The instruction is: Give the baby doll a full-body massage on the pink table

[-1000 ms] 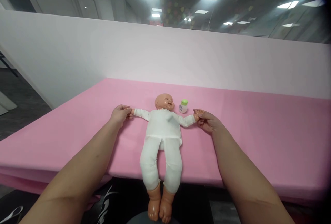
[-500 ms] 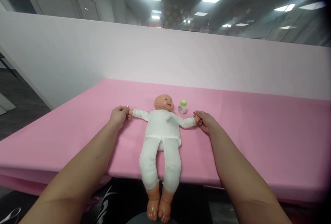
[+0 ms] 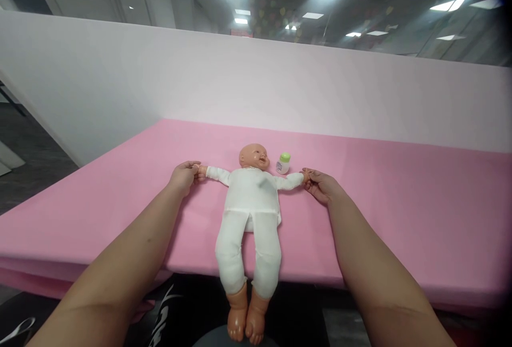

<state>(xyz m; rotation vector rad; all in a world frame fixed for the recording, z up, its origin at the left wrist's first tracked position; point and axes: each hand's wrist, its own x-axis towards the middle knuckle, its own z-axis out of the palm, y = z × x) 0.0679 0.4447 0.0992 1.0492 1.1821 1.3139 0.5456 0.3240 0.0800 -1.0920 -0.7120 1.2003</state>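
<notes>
Head view: we had the plastic baby doll in white cloth suit (image 3: 251, 213) on its back on the pink foam table (image 3: 400, 213), long axis toward us, legs past the near edge. Left hand (image 3: 183, 177) and right hand (image 3: 322, 186) each pinched a doll hand, arms spread. Small green-capped white bottle (image 3: 283, 163) sat beside the head; open room either side.

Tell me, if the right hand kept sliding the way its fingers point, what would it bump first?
The right hand points left at the doll, already pinching its little hand, so the sleeved arm comes first.
</notes>
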